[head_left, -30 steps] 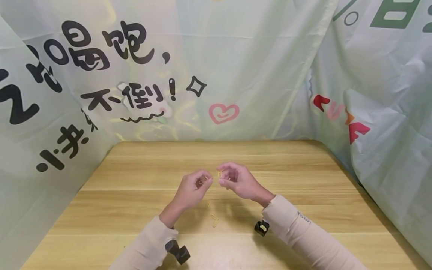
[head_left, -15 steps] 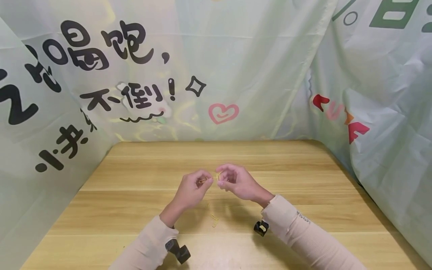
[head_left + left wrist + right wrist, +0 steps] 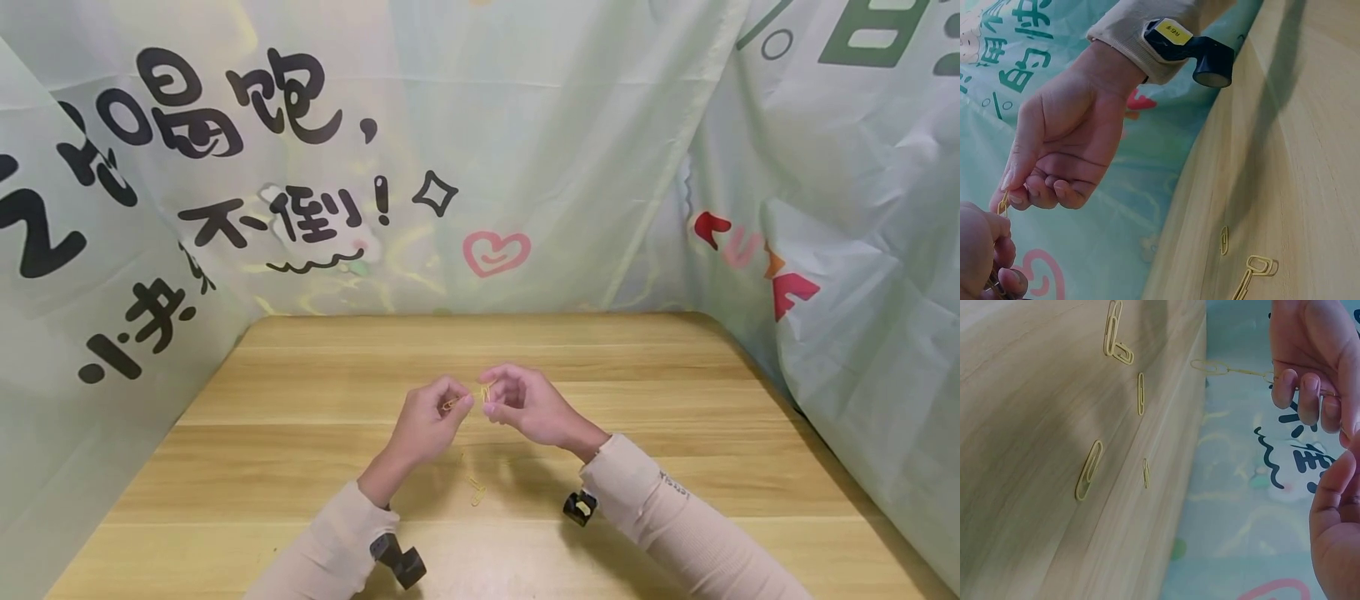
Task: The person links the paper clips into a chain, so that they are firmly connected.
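Observation:
Above the table, my left hand (image 3: 422,427) and right hand (image 3: 542,408) are close together, fingertips almost meeting. Thumb and fingers of the left hand grip a chain of yellow paper clips (image 3: 1235,370), whose free end sticks out from under the curled fingers in the right wrist view. My right hand pinches a yellow paper clip (image 3: 1002,205) between thumb and forefinger. Its lower end reaches the left fingertips in the left wrist view. Whether this clip is hooked to the chain, I cannot tell; fingers partly hide the spot.
Loose paper clips lie on the wooden table (image 3: 300,467) below the hands: a single clip (image 3: 1089,470), a thinner-looking one (image 3: 1146,474), another single (image 3: 1141,394), and an overlapping pair (image 3: 1112,331). A printed cloth (image 3: 570,167) hangs around the back and sides.
The right hand has shifted slightly left, narrowing the gap between the fingertips. The left hand stays nearly in place, its clips turned a little. The clips on the table have not moved.

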{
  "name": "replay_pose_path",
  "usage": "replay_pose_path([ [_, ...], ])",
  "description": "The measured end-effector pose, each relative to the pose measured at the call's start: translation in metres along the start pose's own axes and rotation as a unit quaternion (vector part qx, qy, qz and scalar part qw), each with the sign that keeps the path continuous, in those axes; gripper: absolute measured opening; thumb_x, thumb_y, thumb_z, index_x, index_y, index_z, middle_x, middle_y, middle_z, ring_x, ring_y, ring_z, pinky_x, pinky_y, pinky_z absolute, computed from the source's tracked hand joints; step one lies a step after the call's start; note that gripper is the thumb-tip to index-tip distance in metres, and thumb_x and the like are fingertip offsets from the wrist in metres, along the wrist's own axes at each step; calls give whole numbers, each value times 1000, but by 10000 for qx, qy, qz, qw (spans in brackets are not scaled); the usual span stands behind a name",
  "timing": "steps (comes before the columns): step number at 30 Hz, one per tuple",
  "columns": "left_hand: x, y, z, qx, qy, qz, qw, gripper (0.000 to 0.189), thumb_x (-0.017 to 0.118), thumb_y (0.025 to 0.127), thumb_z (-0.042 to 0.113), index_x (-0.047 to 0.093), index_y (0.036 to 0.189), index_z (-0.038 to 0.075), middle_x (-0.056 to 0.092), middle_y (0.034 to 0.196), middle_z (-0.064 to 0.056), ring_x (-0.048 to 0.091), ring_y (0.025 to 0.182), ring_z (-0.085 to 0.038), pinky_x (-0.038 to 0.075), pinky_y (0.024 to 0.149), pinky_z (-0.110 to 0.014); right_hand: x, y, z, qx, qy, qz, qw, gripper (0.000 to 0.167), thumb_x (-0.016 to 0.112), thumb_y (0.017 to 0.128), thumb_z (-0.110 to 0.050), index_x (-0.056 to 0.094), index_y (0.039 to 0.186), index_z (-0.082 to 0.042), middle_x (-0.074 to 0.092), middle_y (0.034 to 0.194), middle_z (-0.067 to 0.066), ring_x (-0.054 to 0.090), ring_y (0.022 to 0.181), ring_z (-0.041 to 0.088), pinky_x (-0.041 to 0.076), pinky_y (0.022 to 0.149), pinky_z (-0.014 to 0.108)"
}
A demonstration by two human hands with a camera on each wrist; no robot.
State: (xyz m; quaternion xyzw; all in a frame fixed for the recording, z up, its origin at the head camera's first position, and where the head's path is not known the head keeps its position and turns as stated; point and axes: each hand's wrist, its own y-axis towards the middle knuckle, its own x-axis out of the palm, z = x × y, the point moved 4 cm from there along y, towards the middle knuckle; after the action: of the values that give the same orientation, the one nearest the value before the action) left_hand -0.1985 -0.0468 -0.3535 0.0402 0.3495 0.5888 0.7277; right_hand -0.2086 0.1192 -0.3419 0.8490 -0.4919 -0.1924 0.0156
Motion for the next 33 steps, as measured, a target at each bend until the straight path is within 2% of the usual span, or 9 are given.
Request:
replay_pose_path([
  [9,2,0,0,13,44,7,10000,4,62,93,7,62,92,2,50,63,8,35,47,-3,35,44,-19,2,0,-2,-62,113,-109,9999,42,62,87,5,45,126,6,62,82,8,61,73,20,52,71,32],
  [17,1,-2,-2,134,115,63,9998,5,62,93,8,61,90,4,47,62,10,34,50,-2,33,46,-19,7,-1,0,-248,262,-447,9984,46,58,83,12,42,126,10,60,80,8,60,72,17,54,71,31],
  [23,-2,-7,-5,164,227,29,9996,7,62,94,10,62,89,5,51,62,6,36,49,-1,36,46,-21,0,-6,-3,-280,-7,-74,9996,37,57,88,9,45,123,7,60,83,11,59,72,16,52,68,29],
  [29,-1,-4,-4,165,123,-135,9997,10,60,95,13,63,94,3,63,73,-5,43,51,-4,44,50,-23,-12,-2,-10,-443,-356,267,9980,33,57,88,9,48,120,6,60,84,10,57,71,16,50,67,28],
  [33,2,-3,-6,156,119,-290,9994,14,57,97,16,63,95,3,65,78,-4,48,55,-5,48,54,-25,-16,1,-17,-615,-606,427,9954,31,57,88,9,49,118,6,58,82,7,55,69,15,48,64,26],
])
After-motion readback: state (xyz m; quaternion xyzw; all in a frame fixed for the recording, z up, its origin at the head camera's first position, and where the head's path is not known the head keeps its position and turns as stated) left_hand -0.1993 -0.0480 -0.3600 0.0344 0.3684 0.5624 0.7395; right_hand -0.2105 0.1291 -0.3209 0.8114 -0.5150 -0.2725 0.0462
